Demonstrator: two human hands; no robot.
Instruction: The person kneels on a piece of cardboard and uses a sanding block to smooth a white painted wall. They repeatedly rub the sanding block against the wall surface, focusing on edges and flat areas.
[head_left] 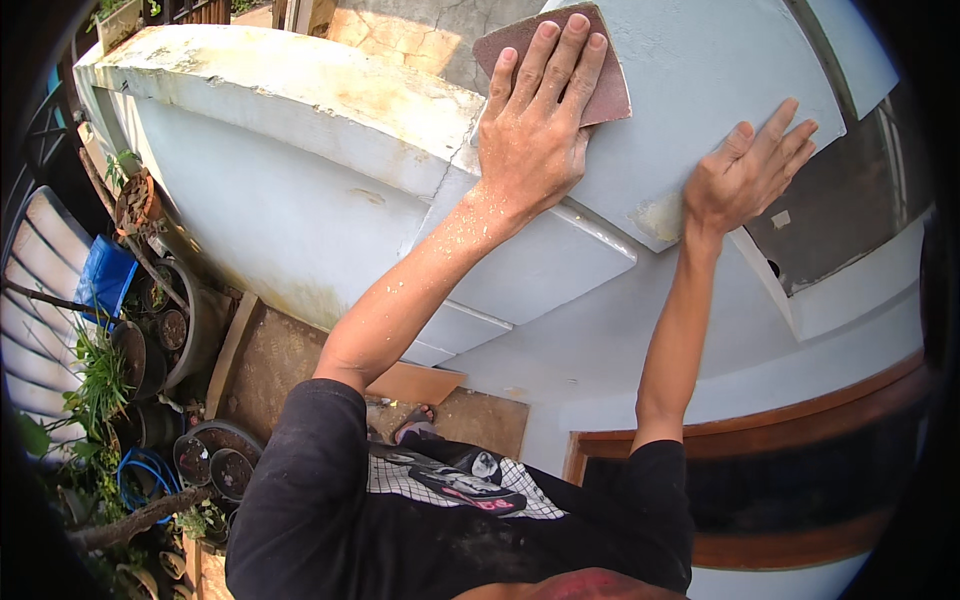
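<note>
My left hand (535, 125) lies on a reddish-brown sheet of sandpaper (608, 100), pressing it against the pale blue wall pillar (700, 70). Its fingers are stretched out over the sheet, and the thumb is hidden. Pale dust specks cover that wrist and forearm. Farther right, my right hand (745, 175) rests near the pillar's right edge, fingers extended and nothing in them. A worn, yellowish patch (658, 220) shows at the pillar's lower corner, close to the right wrist.
A low wall with a weathered top (300, 85) runs off to the left, cracked near my left wrist. Below left are several plant pots (205, 330) and a blue plastic piece (107, 275). A brown board (415, 383) lies by my feet. A wood-framed opening (760, 420) is at right.
</note>
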